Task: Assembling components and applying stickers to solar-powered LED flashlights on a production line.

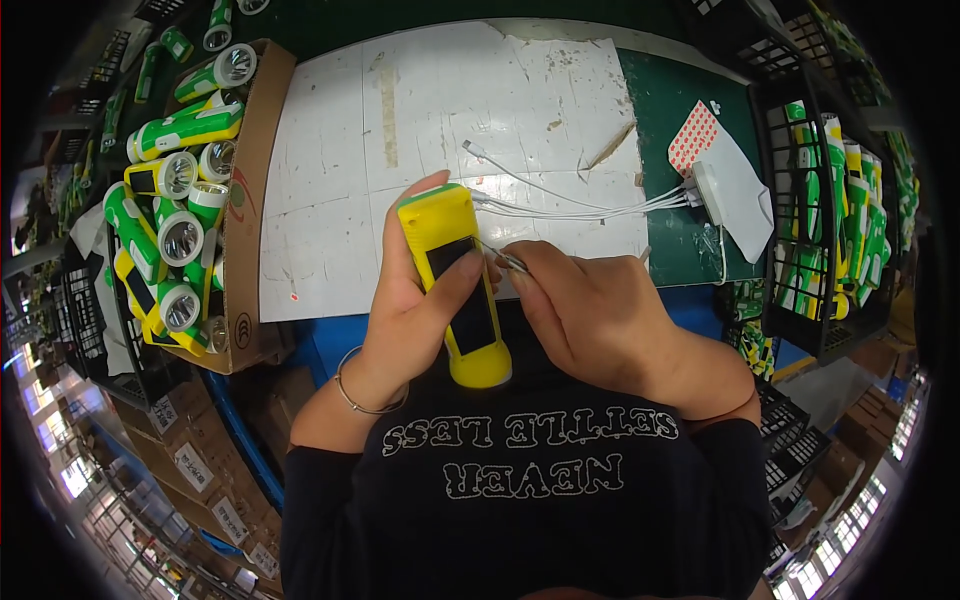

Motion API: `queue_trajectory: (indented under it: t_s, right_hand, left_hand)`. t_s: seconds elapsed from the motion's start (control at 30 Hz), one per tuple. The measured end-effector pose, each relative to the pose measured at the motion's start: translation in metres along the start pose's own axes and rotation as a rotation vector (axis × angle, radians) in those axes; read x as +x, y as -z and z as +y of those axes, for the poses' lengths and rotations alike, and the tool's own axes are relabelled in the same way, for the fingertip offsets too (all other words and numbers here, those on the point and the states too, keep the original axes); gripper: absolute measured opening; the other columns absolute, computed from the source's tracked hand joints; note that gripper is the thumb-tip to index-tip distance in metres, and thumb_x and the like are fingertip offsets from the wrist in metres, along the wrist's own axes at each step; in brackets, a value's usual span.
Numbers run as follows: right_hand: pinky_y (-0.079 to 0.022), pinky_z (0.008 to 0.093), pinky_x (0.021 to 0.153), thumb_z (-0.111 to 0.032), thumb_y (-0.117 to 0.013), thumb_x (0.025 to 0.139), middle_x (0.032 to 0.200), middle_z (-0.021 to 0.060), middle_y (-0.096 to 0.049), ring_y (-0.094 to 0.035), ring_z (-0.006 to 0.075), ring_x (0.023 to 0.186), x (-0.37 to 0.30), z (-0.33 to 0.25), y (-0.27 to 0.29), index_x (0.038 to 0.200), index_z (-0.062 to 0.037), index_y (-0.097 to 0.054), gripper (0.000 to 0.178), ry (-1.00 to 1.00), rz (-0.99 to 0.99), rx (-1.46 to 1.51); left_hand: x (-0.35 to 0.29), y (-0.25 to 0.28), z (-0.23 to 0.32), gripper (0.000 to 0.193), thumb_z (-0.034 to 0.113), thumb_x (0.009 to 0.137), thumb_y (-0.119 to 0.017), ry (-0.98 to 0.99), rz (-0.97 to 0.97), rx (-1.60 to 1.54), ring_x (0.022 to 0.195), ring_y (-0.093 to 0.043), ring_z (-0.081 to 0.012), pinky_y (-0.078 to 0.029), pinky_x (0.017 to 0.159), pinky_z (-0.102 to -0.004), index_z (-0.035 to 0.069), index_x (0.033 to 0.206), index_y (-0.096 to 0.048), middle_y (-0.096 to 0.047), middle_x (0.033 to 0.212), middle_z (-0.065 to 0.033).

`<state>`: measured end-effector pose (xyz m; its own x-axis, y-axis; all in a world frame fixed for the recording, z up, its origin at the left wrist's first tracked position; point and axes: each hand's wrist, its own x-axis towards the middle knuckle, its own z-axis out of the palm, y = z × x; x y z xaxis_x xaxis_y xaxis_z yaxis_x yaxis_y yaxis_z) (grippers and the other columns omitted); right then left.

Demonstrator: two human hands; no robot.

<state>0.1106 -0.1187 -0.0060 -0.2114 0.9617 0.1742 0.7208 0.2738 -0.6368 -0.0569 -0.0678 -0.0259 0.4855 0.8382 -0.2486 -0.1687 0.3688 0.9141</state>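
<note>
My left hand [405,310] grips a yellow flashlight [458,283] with a dark panel on its face, held lengthwise in front of my chest. My right hand [590,305] pinches the metal plug [510,262] of a white cable against the flashlight's right side. That cable [580,212] runs with several other white leads across the white mat to a small white charger block [706,192] at the right.
A cardboard box [255,200] at the left holds several green-and-yellow flashlights [175,180]. A white worn mat [450,130] covers the green table. A black wire rack [830,200] at the right holds packaged flashlights. A sheet of red dot stickers [693,135] lies near the charger.
</note>
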Motion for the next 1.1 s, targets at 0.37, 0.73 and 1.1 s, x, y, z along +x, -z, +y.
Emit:
queue_trajectory:
  t_s: [0.37,0.73,1.1]
  right_hand:
    - [-0.045,0.0344,0.05,-0.003,-0.054,0.082,0.066,0.0092,-0.058,-0.059,0.0271,0.056,-0.002,-0.008,0.01,0.099,-0.0006,-0.055,0.017,-0.079,-0.084,0.021]
    - [-0.046,0.0348,0.05,-0.004,-0.055,0.081,0.066,0.0089,-0.058,-0.059,0.0267,0.055,-0.002,-0.006,0.01,0.1,-0.0009,-0.055,0.019,-0.073,-0.114,-0.019]
    - [-0.046,0.0348,0.046,-0.006,-0.057,0.082,0.064,0.009,-0.06,-0.06,0.0262,0.052,0.001,-0.009,0.013,0.099,-0.0019,-0.056,0.018,-0.07,-0.138,-0.076]
  left_hand:
    - [-0.003,0.002,-0.008,0.043,0.007,0.087,-0.047,-0.02,-0.051,-0.118,0.074,-0.056,-0.0183,-0.05,0.067,-0.032,0.006,0.125,-0.027,-0.051,0.096,-0.0127]
    - [-0.002,0.001,-0.009,0.042,0.008,0.088,-0.05,-0.055,-0.048,0.002,0.074,-0.056,-0.0163,-0.048,0.066,-0.0289,0.005,0.123,-0.028,-0.051,0.095,-0.0102]
    - [-0.001,0.002,-0.009,0.043,0.008,0.088,-0.051,-0.051,-0.048,0.018,0.073,-0.056,-0.0151,-0.048,0.066,-0.028,0.004,0.124,-0.028,-0.052,0.092,-0.0098]
